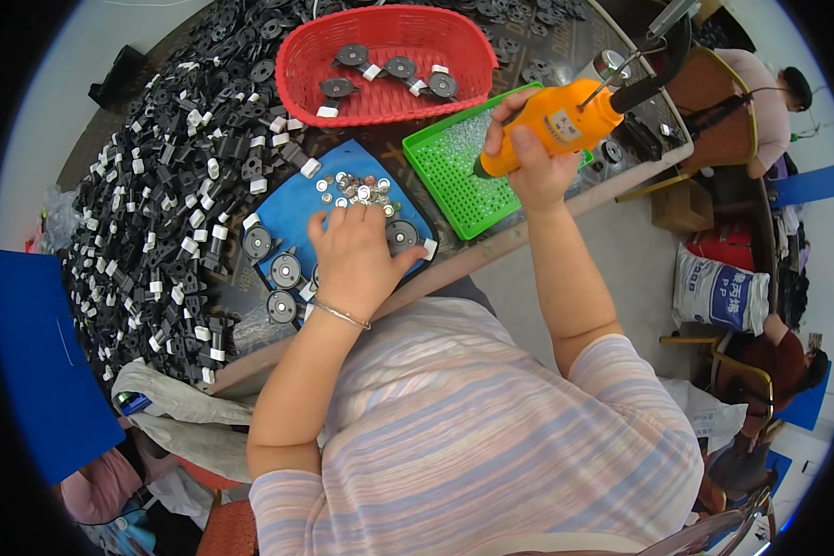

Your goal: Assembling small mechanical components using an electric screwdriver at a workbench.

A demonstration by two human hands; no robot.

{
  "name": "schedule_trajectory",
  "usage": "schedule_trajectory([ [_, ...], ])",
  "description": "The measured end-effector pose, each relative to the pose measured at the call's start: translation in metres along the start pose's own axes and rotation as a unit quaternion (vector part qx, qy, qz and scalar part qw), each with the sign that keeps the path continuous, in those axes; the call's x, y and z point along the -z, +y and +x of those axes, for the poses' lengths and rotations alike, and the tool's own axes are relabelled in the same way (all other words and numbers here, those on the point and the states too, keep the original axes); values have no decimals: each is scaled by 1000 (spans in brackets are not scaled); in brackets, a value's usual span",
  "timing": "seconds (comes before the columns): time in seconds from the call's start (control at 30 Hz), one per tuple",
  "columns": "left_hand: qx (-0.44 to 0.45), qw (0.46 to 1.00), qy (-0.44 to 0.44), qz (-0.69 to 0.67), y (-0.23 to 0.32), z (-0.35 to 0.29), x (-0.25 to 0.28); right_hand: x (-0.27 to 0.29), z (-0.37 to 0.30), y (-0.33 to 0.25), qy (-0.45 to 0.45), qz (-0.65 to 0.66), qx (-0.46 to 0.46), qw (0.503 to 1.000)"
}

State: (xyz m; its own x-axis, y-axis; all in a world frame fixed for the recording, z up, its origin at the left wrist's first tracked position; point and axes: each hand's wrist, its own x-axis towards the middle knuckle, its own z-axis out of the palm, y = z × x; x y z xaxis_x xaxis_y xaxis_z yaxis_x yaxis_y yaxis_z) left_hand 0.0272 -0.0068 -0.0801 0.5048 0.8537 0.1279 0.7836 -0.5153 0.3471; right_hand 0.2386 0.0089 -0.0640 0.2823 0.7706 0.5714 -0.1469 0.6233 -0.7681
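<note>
My right hand (541,181) is wrapped round an orange electric screwdriver (554,128), its dark tip pointing down over the green perforated tray (471,221). Many tiny shiny pieces, too small to name, lie in that tray. My left hand (354,259) lies over the blue mat (292,197), fingers forward and thumb held apart. Its fingertips are at a heap of small round metal pieces (350,187). Beside the thumb is a black round part with a white tab (402,236). Several similar parts (286,271) sit left of the hand; what is under the palm is hidden.
A red basket (292,79) holding several black round parts stands behind the mat. Black pieces with white ends (171,222) are piled across the left side. The table's pale edge (621,181) runs close in front of me. Other people sit at the right and lower left.
</note>
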Motion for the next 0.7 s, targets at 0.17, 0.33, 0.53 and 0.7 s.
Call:
schedule_trajectory([
  [0.17,-24,999,-14,-26,-5,1,-4,3,2,1,7,26,-20,999],
  [0.33,-7,997,-34,-67,-5,2,1,0,5,0,14,-9,-23,1000],
  [0.53,4,994,-40,-106,-11,0,-6,-26,1,-28,-56,79,-1,995],
  [0.7,6,993,-39,-115,-13,1,-10,-60,-13,-24,-100,137,-58,984],
])
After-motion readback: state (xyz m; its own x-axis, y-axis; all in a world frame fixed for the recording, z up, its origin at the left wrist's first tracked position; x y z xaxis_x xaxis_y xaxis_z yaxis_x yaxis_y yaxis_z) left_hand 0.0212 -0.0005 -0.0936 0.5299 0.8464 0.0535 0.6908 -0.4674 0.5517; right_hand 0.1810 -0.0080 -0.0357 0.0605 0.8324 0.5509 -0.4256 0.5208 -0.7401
